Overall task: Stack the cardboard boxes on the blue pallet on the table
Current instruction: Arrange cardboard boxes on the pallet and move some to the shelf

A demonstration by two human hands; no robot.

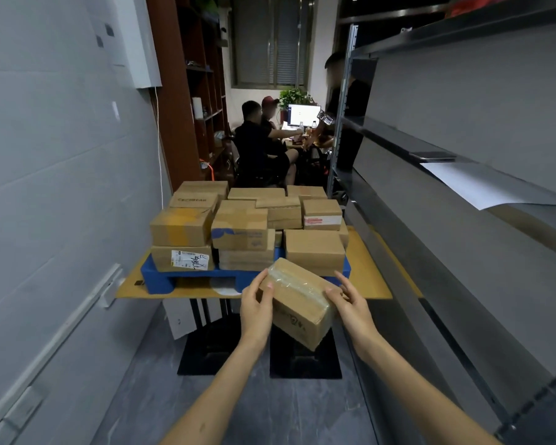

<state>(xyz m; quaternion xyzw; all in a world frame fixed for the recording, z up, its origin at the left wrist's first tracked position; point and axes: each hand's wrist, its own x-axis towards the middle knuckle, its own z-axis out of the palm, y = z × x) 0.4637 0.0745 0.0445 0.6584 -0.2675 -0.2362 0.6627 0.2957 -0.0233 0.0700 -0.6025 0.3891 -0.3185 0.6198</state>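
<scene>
Both hands grasp one cardboard box [299, 303] between them: the left hand [256, 305] curls round its left end with the thumb on top, and the right hand [350, 303] clasps its right end. The box is tilted, its left end higher. It is wrapped in clear shiny tape, and the dark print on its near face is too blurred to read. It hangs in the air at six o'clock from the blue pallet [161, 277], just off the pallet's near edge and above the near rim of the table [366, 271]. The pallet lies on that tan tabletop and carries two layers of brown boxes packed close together. At the stack's eight o'clock corner, a bottom box [161, 259] bears a white shipping label with handwritten marks that look like "98LL", though I cannot be sure. At the front centre, an upper box [239, 234] shows a blue printed logo whose words cannot be read. Toward two o'clock, a box [322, 215] carries a red-and-white sticker, also illegible. At ten o'clock, a box [193, 199] has a dark brand word too blurred to read. A plain box [315, 252] stands at the four o'clock corner, just beyond the held one. At three o'clock in the view, a white sheet [482, 184] lies on grey metal shelving [463, 91].
</scene>
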